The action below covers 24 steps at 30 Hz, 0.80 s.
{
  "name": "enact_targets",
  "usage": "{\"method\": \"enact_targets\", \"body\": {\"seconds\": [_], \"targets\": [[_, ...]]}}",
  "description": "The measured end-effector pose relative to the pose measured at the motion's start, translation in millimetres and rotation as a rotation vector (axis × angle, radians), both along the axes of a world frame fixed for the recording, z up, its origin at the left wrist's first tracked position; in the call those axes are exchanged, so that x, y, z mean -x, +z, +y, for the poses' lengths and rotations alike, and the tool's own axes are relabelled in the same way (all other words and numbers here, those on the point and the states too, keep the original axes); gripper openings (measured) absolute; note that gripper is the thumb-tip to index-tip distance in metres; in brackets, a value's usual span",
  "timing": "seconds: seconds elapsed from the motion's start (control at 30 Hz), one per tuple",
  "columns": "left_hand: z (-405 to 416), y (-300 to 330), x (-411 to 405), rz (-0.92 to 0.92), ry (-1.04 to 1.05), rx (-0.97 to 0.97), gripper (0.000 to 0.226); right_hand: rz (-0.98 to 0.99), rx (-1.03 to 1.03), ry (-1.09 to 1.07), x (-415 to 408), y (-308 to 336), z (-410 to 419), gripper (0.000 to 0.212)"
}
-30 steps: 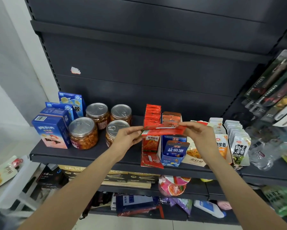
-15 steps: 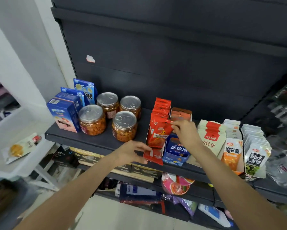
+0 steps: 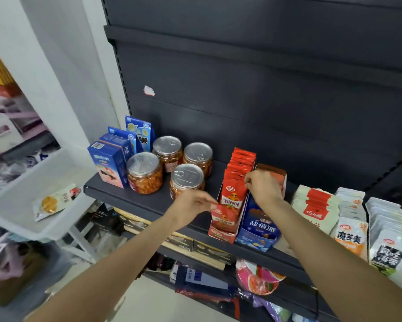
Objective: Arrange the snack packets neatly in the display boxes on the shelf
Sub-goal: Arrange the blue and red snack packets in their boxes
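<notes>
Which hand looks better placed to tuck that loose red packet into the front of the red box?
The left hand, probably: it already pinches the loose red packet at the red display box. The right hand is busy with the upright packets.

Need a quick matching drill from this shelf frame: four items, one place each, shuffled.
Items:
1. left hand
2. right hand
3. jars
4. white bin

Places:
A. holds a lone yellow packet
B. at the red packet fronting the red display box
C. between blue cartons and red box
D. on top edges of upright red packets

Pairs: 1-B, 2-D, 3-C, 4-A
</notes>
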<state>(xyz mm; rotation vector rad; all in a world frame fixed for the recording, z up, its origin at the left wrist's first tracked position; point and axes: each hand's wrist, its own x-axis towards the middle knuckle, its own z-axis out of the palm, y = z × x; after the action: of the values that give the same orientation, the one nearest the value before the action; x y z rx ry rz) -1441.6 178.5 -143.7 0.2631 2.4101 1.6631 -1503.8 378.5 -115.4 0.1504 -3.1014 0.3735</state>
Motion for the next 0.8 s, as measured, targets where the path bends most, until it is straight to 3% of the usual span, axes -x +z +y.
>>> {"method": "enact_targets", "body": {"seconds": [0.17,0.33,0.4,0.5,0.57,0.67,0.8], "targets": [[-2.4,24.6,10.8,-0.034,0.187,-0.198,0.007,-0.135,0.051,0.047,4.0,6.7,7.7,0.020],[-12.3,57.8,12.8,-0.011,0.367,-0.330,0.003,-0.064,0.259,0.047,-12.5,20.5,18.4,0.027],[-17.4,67.4,12.4,-0.014,0.396,-0.400,0.004,-0.174,0.463,-0.046,-18.5,29.2,16.9,0.035],[-20.7,77.6,11.4,-0.022,0.399,-0.486,0.007,-0.511,0.941,-0.261,-26.2,45.3,14.5,0.042],[-20.4,80.3,10.2,-0.029,0.404,-0.500,0.008,-0.637,1.100,-0.290,-29.1,50.3,14.7,0.040],[-17.4,83.7,6.2,-0.032,0.386,-0.498,0.008,-0.662,1.325,-0.319,-30.9,52.7,15.9,0.034],[-18.4,82.8,3.1,-0.078,0.402,-0.469,0.009,-0.576,1.456,-0.335,-34.4,55.8,17.1,0.027]]}}
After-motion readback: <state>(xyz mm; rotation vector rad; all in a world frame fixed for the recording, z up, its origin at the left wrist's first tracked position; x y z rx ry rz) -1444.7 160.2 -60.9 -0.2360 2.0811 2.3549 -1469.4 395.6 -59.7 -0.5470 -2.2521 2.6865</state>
